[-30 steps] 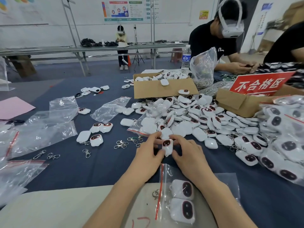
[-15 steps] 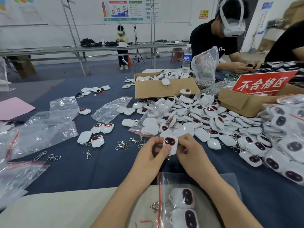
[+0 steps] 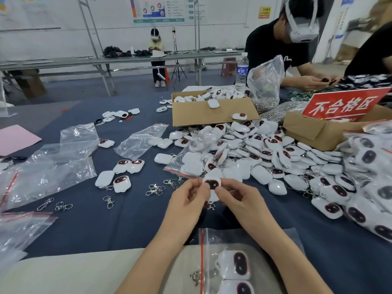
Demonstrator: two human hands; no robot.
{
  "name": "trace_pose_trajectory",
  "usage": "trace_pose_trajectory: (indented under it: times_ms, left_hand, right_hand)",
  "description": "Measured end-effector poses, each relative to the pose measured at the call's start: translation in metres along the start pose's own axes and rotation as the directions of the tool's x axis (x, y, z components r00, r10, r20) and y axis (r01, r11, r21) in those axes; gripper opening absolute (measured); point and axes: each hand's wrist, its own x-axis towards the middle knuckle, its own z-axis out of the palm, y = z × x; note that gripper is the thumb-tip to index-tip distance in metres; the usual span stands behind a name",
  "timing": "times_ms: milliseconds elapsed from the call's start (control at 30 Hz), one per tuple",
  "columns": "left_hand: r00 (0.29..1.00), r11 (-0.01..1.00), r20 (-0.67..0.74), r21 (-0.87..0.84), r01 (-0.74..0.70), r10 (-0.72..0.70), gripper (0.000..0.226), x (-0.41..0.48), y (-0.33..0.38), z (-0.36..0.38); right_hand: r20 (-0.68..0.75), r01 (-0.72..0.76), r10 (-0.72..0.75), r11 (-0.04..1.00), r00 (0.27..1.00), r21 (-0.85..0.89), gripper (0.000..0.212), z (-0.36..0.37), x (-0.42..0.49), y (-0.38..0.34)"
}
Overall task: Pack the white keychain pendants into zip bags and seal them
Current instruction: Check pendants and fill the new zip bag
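Pendant lifted higher, dark face now toward us, just near of pile. Left hand, right hand pinch its sides. Bag near us holds two; we judge insertion next.

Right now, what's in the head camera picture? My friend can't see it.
The left hand and right hand pinch one white pendant over a blue table. A zip bag in front holds two more, with a big pendant pile to the right.
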Motion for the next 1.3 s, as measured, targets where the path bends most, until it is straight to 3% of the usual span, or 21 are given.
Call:
trace_pose_trajectory:
  times_ms: [400,1300]
  left_hand:
    - [0.994,0.999,0.103,0.018,-0.032,0.030,0.008,-0.0031,0.0067,0.0004]
    - [0.991,0.996,0.103,0.030,-0.085,0.082,0.007,-0.0039,0.0043,0.0005]
  right_hand:
    - [0.030,-0.025,0.022,0.995,0.999,0.093,0.030,-0.0029,-0.0009,-0.0004]
    - [-0.005,-0.024,0.024,0.991,1.000,0.134,0.019,-0.0060,-0.0009,0.0061]
